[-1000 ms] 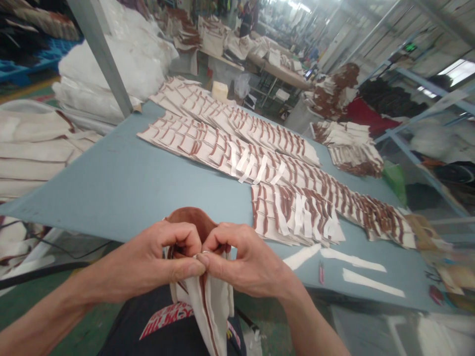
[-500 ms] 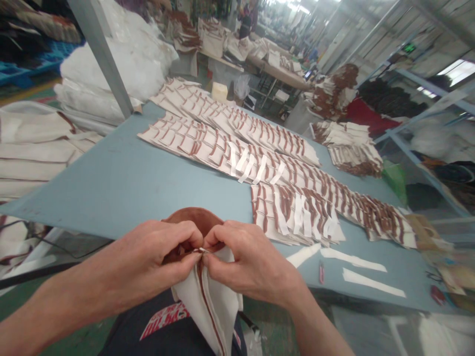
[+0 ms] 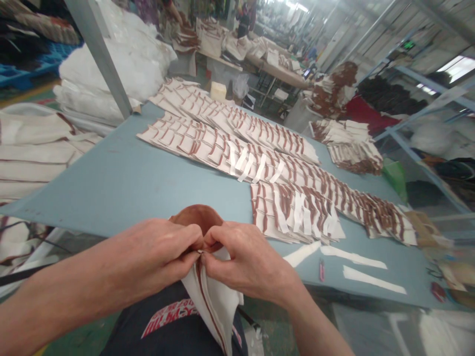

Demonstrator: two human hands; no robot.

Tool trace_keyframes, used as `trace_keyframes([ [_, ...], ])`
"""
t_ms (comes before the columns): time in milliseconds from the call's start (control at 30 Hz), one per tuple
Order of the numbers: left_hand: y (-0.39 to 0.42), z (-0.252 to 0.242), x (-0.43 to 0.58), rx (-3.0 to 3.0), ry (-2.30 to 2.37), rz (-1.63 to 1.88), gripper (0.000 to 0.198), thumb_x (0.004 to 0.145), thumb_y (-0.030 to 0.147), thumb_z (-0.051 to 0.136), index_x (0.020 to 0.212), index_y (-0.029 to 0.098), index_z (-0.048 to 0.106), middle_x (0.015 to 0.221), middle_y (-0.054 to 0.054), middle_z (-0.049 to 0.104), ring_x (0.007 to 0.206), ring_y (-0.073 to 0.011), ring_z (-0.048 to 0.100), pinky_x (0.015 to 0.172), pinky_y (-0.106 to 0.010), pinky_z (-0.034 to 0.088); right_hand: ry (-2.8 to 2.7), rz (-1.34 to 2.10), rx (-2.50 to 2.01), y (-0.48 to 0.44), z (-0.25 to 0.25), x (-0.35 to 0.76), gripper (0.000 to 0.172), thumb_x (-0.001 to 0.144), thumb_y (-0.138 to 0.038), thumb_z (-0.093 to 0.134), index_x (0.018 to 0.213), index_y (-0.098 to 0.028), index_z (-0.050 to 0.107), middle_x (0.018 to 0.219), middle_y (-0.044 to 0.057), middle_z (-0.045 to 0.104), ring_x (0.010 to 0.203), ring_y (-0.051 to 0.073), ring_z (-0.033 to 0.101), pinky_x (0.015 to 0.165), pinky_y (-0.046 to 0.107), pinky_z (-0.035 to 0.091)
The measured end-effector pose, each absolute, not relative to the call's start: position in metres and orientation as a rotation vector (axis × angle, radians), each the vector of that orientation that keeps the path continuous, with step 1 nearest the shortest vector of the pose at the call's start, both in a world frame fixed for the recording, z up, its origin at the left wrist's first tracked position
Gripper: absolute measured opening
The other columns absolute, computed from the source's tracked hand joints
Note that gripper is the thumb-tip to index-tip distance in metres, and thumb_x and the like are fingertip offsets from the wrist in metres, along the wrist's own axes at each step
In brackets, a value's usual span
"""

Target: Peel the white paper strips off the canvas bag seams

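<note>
Both hands pinch the top of one cream fabric piece (image 3: 213,299) with a brown seam running down it and a brown inner side that curves up behind the fingers. My left hand (image 3: 176,247) grips the left side of the seam between thumb and fingers. From the right, my right hand (image 3: 235,254) pinches the same spot, its thumb tip almost touching the left one. A small pale bit shows between the thumbs, too small to name. The lower end of the piece hangs over my dark clothing.
Overlapping rows of cream pieces with brown edges (image 3: 222,146) cover much of the blue table (image 3: 122,183). A shorter stack (image 3: 265,212) lies nearer, with white strips (image 3: 373,280) and a pink-handled small tool (image 3: 321,270) beside it. A metal post (image 3: 104,64) rises at the left.
The hands stay pinched on the fabric at nearly the same place. My left hand has turned slightly inward, and the brown upper part and hanging fabric have shifted a little.
</note>
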State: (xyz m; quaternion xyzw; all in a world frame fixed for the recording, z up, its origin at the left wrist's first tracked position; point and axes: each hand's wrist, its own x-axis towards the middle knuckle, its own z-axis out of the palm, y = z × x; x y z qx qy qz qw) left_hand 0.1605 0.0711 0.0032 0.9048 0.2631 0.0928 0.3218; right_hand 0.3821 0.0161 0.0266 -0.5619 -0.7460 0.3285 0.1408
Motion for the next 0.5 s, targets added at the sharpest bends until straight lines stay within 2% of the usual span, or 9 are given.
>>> trace_keyframes([
  [100,0.067,0.000,0.165,2.482,0.669,0.333,0.022,0.089,0.006,0.049,0.081,0.026,0.053,0.067,0.004,0.065,0.056,-0.0162,0.059,0.056,-0.036,0.029,-2.153,0.995,-1.631,0.018,0.027,0.382,0.017,0.085,-0.020,0.071,0.075,-0.024,0.058,0.084,0.004,0.080,0.082,0.021,0.070,0.072,0.033,0.035],
  [167,0.066,-0.002,0.168,2.562,0.620,0.440,0.024,0.087,0.004,0.046,0.080,0.025,0.053,0.066,0.004,0.061,0.054,-0.0155,0.057,0.054,-0.036,0.028,-2.136,1.033,-1.625,0.019,0.028,0.381,0.022,0.083,-0.021,0.073,0.073,-0.024,0.054,0.077,0.000,0.074,0.076,0.019,0.066,0.070,0.032,0.033],
  [300,0.068,-0.009,0.167,2.712,0.553,0.675,0.029,0.101,0.005,0.043,0.081,0.025,0.053,0.068,0.004,0.057,0.056,-0.0154,0.055,0.056,-0.036,0.032,-2.079,1.039,-1.673,0.023,0.029,0.377,0.029,0.081,-0.021,0.072,0.069,-0.025,0.045,0.063,-0.006,0.051,0.063,0.015,0.051,0.065,0.033,0.025],
  [500,0.067,-0.029,0.154,2.663,0.454,0.689,0.036,0.114,0.010,0.041,0.085,0.023,0.058,0.076,0.002,0.058,0.066,-0.0177,0.054,0.065,-0.035,0.038,-2.016,1.121,-1.622,0.029,0.031,0.375,0.025,0.078,-0.014,0.069,0.068,-0.025,0.048,0.060,-0.008,0.041,0.060,0.013,0.040,0.066,0.032,0.026],
])
